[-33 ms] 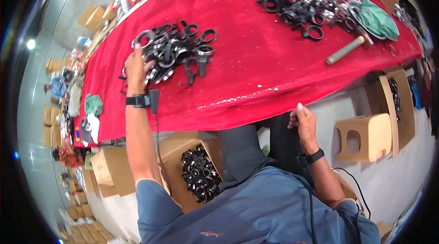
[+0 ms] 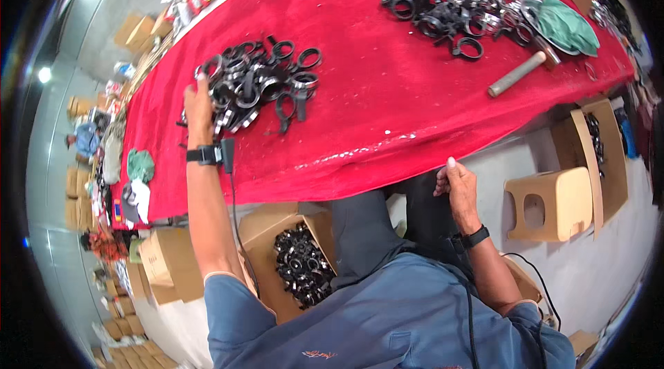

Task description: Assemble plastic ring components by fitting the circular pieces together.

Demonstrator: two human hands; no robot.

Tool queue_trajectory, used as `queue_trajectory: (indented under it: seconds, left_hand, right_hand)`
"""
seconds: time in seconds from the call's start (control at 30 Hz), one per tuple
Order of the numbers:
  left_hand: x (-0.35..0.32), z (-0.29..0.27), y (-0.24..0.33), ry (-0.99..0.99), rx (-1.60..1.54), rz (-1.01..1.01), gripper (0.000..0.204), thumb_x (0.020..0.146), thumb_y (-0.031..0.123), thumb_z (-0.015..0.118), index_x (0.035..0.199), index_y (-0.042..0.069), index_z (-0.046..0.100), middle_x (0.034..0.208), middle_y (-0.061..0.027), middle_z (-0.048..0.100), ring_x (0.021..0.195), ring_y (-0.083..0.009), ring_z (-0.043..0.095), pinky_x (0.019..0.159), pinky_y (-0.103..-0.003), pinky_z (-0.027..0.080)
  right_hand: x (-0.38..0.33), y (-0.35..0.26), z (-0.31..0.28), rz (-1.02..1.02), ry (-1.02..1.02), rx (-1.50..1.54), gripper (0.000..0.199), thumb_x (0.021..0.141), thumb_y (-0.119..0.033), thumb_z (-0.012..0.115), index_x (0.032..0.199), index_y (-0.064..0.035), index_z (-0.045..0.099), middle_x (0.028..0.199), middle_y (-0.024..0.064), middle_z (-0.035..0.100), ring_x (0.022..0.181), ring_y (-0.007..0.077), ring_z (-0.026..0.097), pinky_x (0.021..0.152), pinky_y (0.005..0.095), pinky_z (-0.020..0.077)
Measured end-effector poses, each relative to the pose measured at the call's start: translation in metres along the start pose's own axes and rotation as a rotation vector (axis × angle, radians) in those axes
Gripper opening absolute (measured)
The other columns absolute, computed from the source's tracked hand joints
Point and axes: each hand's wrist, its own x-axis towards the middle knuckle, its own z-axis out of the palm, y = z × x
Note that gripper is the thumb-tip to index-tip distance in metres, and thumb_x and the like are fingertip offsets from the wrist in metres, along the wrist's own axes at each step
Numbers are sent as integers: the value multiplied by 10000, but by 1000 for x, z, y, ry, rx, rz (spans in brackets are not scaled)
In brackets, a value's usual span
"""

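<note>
My left hand [image 2: 198,109] is at the left side of a heap of black and silver ring clamps [image 2: 250,85] on the red cloth. Its fingers are closed at a ring clamp [image 2: 210,66] on the heap's far left; the grip is partly hidden and slightly blurred. My right hand [image 2: 458,189] hovers just off the cloth's near edge, above my lap. Its fingers are curled in with the thumb pointing up, and nothing shows in them.
On the far right of the red-covered table [image 2: 360,85] lies a second heap of clamps [image 2: 456,13], beside a green cloth [image 2: 566,23] and a hammer [image 2: 517,74]. Below stand an open carton of black parts [image 2: 303,265] and a tan stool [image 2: 550,206]. Cables run from both wrists.
My left hand has drawn slightly left and nearer, and the ring clamp at its fingertips has shifted with it. The whole view has moved a little. My right hand stays put.
</note>
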Motion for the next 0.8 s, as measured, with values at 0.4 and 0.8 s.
queue_trajectory:
  seconds: [0.4,0.8]
  left_hand:
    - [-94,296,89,-275,54,578,595,941,238,791,1443,-22,605,1392,-254,676,1218,-366,705,1057,-473,545]
    - [-109,482,114,-553,128,818,381,946,124,754,1315,41,712,1200,-225,751,1111,-355,740,977,-448,574]
  right_hand:
    - [9,-16,-32,-22,147,-184,580,1116,-490,581,764,-32,640,646,5,573,529,96,544,485,280,459]
    - [100,-95,-77,-457,181,-493,419,1081,-279,640,760,-15,594,653,79,550,620,168,557,587,373,445]
